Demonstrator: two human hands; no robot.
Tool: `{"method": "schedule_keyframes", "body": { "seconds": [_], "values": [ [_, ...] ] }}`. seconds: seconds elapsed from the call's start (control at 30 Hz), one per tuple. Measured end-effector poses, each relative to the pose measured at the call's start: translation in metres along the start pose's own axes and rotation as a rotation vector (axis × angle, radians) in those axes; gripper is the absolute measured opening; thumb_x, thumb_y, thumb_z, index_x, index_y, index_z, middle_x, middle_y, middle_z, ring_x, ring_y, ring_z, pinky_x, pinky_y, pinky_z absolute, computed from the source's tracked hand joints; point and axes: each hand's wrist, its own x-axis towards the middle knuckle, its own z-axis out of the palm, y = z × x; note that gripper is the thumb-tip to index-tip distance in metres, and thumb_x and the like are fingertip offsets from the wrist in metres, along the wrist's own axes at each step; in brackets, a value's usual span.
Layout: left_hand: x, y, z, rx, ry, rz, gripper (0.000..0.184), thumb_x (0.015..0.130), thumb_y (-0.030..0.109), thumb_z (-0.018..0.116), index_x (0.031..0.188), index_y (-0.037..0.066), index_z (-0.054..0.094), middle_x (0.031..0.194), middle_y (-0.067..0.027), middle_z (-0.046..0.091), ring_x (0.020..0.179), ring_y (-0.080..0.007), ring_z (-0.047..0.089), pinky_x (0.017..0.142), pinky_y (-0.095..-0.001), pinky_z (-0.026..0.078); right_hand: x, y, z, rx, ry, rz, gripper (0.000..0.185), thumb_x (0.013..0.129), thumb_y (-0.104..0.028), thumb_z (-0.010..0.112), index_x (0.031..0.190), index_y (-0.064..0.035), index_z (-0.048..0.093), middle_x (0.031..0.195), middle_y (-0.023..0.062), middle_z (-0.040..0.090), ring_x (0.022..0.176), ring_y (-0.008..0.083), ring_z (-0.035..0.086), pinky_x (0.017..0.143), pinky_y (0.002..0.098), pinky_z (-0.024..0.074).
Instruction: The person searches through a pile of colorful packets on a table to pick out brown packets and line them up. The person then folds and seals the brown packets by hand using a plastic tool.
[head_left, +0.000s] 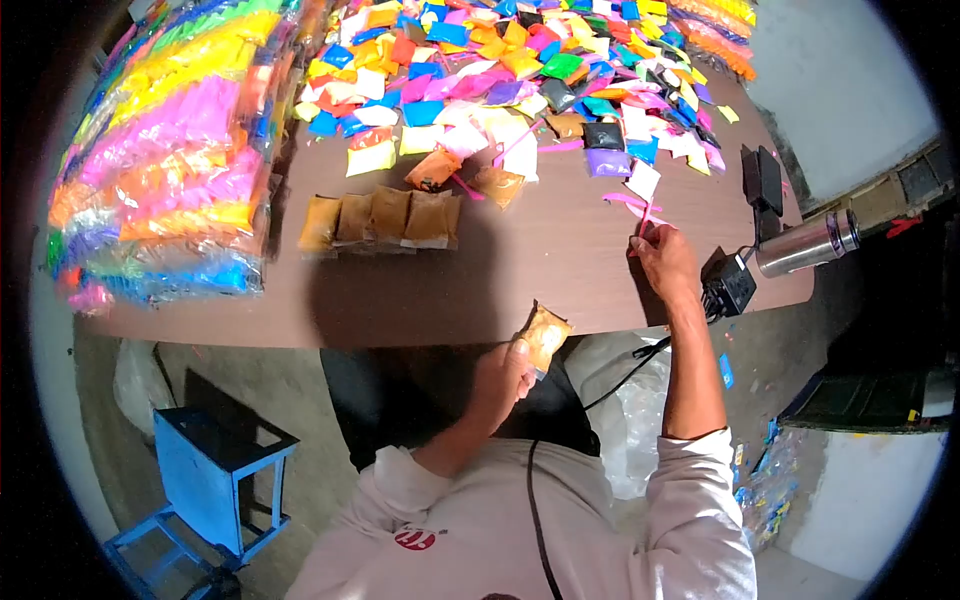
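My left hand (502,382) grips a tan, clear-wrapped packet (546,338) just off the table's front edge, with the thumb on top of it. Over the right part of the table, my right hand (668,262) pinches a thin pink stick or strip (646,218); its exact kind is hard to make out. Close beyond those fingers lie a white packet (643,180) and loose pink strips (622,200). Left of centre, several brown packets (388,218) rest side by side in a row. An orange packet (433,170) and another tan packet (498,186) lie just behind them.
Many small coloured packets (480,80) cover the back of the brown table (560,260). Stacked bags of colourful packets (170,150) fill its left side. At the right stand a metal flask (808,245) and a black power adapter (729,284). A blue stool (210,480) is lower left.
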Motion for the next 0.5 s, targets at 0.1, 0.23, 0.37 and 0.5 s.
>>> {"method": "schedule_keyframes", "body": {
  "seconds": [0.1,0.23,0.37,0.5],
  "values": [
    [0.004,-0.012,0.002,-0.017,0.036,-0.02,0.046,0.095,0.043,0.038,0.075,0.004,0.051,0.057,-0.0009,0.048,0.048,-0.0075,0.042,0.044,-0.0225,0.034,0.006,0.011,0.004,-0.083,0.004,-0.055,0.021,0.076,-0.02,0.066,0.081,0.0002,0.063,0.076,0.0236,0.062,0.076,0.0387,0.061,0.066,0.0443,0.0469],
    [0.003,-0.006,0.005,-0.052,0.052,0.004,0.045,0.095,0.042,0.04,0.076,0.003,0.052,0.061,-0.0019,0.049,0.05,-0.0075,0.043,0.045,-0.0225,0.035,0.003,0.005,0.004,-0.141,0.062,-0.117,0.019,0.074,-0.018,0.061,0.077,0.0008,0.063,0.07,0.0206,0.062,0.067,0.0327,0.062,0.063,0.0398,0.0466],
    [0.001,0.0,0.008,-0.028,0.09,0.035,0.046,0.095,0.042,0.04,0.074,0.003,0.051,0.06,-0.0022,0.05,0.051,-0.0082,0.044,0.047,-0.0233,0.036,0.001,0.004,-0.003,-0.166,-0.058,-0.127,0.02,0.072,-0.018,0.062,0.079,0.0011,0.063,0.073,0.0233,0.061,0.072,0.0368,0.061,0.065,0.0425,0.0473],
    [0.001,0.0,0.008,0.037,0.121,0.063,0.047,0.094,0.042,0.039,0.071,0.003,0.051,0.06,-0.0028,0.05,0.052,-0.0094,0.045,0.05,-0.0249,0.037,-0.004,-0.008,-0.013,-0.239,-0.179,-0.212,0.021,0.072,-0.019,0.063,0.08,0.0012,0.061,0.076,0.0257,0.06,0.077,0.041,0.059,0.068,0.0455,0.0467]
  ]
}}
